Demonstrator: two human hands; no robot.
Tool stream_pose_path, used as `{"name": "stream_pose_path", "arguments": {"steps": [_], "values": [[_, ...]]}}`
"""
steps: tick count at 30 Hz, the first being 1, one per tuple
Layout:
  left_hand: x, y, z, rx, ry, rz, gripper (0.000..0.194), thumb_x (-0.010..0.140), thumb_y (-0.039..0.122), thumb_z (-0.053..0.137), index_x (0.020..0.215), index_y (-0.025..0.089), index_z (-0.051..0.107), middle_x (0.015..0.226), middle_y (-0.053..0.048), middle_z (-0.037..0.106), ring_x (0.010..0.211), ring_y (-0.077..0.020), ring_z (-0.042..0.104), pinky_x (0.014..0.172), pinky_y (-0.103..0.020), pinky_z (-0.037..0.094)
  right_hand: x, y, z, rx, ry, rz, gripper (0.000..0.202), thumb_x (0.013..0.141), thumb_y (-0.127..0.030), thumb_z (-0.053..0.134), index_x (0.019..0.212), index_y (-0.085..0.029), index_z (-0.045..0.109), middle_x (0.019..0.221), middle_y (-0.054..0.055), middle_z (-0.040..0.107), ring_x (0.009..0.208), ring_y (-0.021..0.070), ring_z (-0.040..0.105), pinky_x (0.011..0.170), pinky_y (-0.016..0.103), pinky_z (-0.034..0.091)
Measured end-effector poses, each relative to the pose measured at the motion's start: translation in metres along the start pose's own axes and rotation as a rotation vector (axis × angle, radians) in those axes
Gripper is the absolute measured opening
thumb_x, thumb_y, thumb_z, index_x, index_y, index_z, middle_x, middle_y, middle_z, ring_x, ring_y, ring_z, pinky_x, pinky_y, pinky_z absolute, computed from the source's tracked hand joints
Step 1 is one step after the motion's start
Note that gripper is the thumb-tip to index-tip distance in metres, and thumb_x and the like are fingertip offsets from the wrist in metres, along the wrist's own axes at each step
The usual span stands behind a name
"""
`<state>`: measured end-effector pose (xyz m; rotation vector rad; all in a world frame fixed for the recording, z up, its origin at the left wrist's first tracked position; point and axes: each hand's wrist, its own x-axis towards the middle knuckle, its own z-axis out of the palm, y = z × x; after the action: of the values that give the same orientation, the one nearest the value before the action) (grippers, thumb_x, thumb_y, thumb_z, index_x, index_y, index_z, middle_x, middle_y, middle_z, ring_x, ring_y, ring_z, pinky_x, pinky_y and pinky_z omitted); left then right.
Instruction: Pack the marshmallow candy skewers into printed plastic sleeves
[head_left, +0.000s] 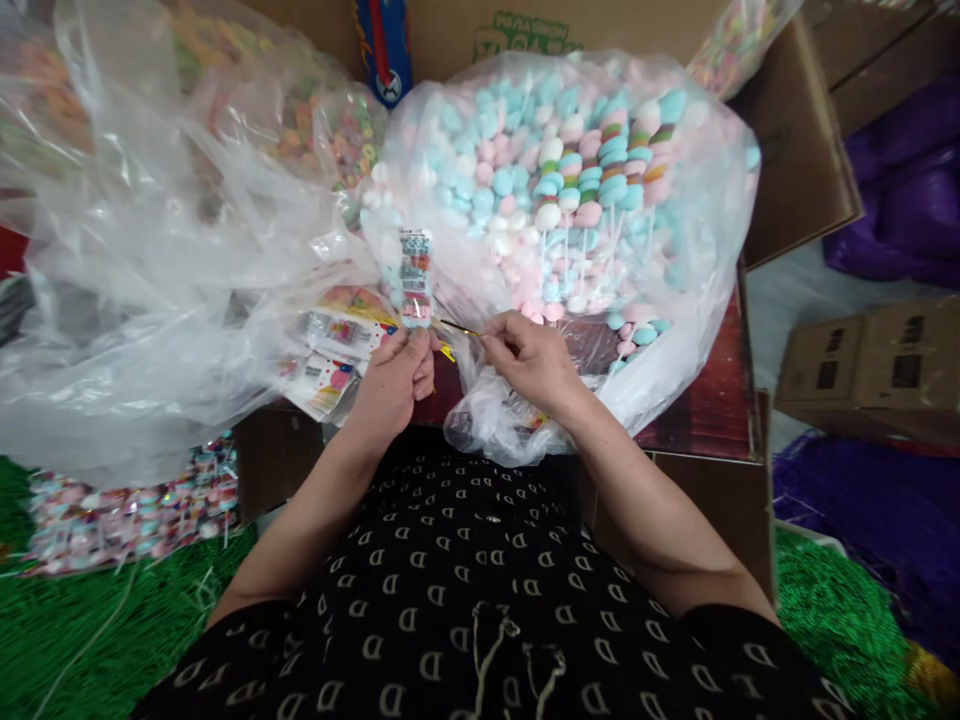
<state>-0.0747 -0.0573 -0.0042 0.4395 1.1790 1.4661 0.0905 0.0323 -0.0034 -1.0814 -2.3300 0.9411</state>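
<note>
My left hand is closed around the lower end of a wrapped candy skewer, which stands upright in a printed clear wrapper. Just to its right, my right hand pinches a thin dark-and-gold twist tie, whose far end reaches toward the skewer's base. Behind the right hand, a big clear bag holds loose pink, blue and white marshmallows. Several unwrapped marshmallow skewers on white sticks lie on top of it. Printed wrappers lie beside my left hand.
Large clear bags of ring-shaped gummies fill the left. A cardboard box stands behind the dark red tabletop. Finished wrapped skewers lie lower left, above green strands. Cartons and purple bundles stand at right.
</note>
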Motion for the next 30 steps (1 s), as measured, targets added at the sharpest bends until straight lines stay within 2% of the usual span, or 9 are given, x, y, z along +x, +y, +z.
{"name": "stream_pose_path", "arguments": {"steps": [3, 6, 8, 11, 16, 20, 25, 30], "values": [[-0.002, -0.007, 0.013, 0.002, -0.05, -0.055, 0.028, 0.091, 0.029, 0.071, 0.071, 0.018, 0.054, 0.054, 0.009, 0.036, 0.044, -0.0041, 0.031, 0.04, -0.015, 0.026, -0.011, -0.009, 0.0, 0.112, 0.074, -0.047, 0.011, 0.094, -0.027, 0.055, 0.091, -0.02, 0.063, 0.068, -0.003, 0.065, 0.056, 0.0107, 0.051, 0.057, 0.024, 0.035], [-0.004, -0.01, 0.027, 0.013, -0.061, -0.121, 0.035, 0.089, 0.021, 0.069, 0.066, 0.02, 0.043, 0.056, 0.008, 0.035, 0.046, -0.0046, 0.03, 0.041, -0.016, 0.025, -0.017, -0.014, 0.005, -0.014, 0.135, -0.051, 0.012, 0.092, -0.026, 0.053, 0.089, -0.021, 0.063, 0.067, -0.002, 0.065, 0.058, 0.0113, 0.053, 0.058, 0.024, 0.035], [-0.006, -0.01, 0.033, 0.04, -0.068, -0.152, 0.034, 0.089, 0.02, 0.068, 0.067, 0.02, 0.042, 0.058, 0.007, 0.034, 0.048, -0.0052, 0.03, 0.042, -0.017, 0.025, -0.018, -0.013, 0.008, -0.121, 0.159, -0.048, 0.014, 0.092, -0.025, 0.051, 0.089, -0.02, 0.064, 0.066, -0.001, 0.065, 0.059, 0.0125, 0.055, 0.058, 0.024, 0.034], [-0.007, -0.012, 0.036, 0.074, -0.078, -0.162, 0.034, 0.095, 0.028, 0.065, 0.07, 0.02, 0.043, 0.061, 0.007, 0.034, 0.05, -0.0061, 0.03, 0.044, -0.018, 0.027, -0.02, -0.01, 0.008, -0.238, 0.165, -0.066, 0.018, 0.092, -0.023, 0.048, 0.09, -0.02, 0.065, 0.066, 0.0, 0.066, 0.059, 0.0141, 0.057, 0.057, 0.026, 0.032], [-0.005, -0.023, 0.031, 0.126, -0.075, -0.085, 0.041, 0.098, 0.044, 0.062, 0.07, 0.021, 0.041, 0.06, 0.006, 0.032, 0.049, -0.0072, 0.03, 0.044, -0.02, 0.026, -0.023, -0.009, 0.008, -0.306, 0.152, -0.081, 0.021, 0.095, -0.021, 0.046, 0.09, -0.019, 0.067, 0.068, 0.002, 0.068, 0.06, 0.0151, 0.058, 0.057, 0.028, 0.029], [-0.002, -0.031, 0.028, 0.207, -0.051, -0.02, 0.042, 0.098, 0.047, 0.063, 0.071, 0.022, 0.042, 0.061, 0.005, 0.035, 0.051, -0.0084, 0.034, 0.044, -0.021, 0.028, -0.025, -0.007, 0.006, -0.147, 0.189, -0.061, 0.019, 0.093, -0.019, 0.05, 0.092, -0.018, 0.069, 0.071, 0.002, 0.069, 0.062, 0.0139, 0.059, 0.059, 0.027, 0.035], [-0.003, -0.033, 0.03, 0.18, -0.075, -0.012, 0.042, 0.098, 0.045, 0.062, 0.07, 0.022, 0.041, 0.061, 0.005, 0.035, 0.05, -0.0087, 0.034, 0.044, -0.021, 0.028, -0.028, -0.006, 0.001, 0.139, 0.182, 0.031, 0.012, 0.092, -0.021, 0.057, 0.094, -0.02, 0.069, 0.067, -0.003, 0.064, 0.059, 0.0108, 0.053, 0.062, 0.025, 0.04], [-0.005, -0.032, 0.032, 0.183, -0.089, -0.017, 0.037, 0.098, 0.038, 0.062, 0.07, 0.022, 0.043, 0.061, 0.005, 0.038, 0.051, -0.0083, 0.037, 0.045, -0.02, 0.03, -0.029, -0.01, 0.002, 0.159, 0.21, 0.05, 0.009, 0.089, -0.02, 0.059, 0.087, -0.02, 0.067, 0.064, -0.004, 0.061, 0.057, 0.01, 0.049, 0.06, 0.024, 0.039]]}}
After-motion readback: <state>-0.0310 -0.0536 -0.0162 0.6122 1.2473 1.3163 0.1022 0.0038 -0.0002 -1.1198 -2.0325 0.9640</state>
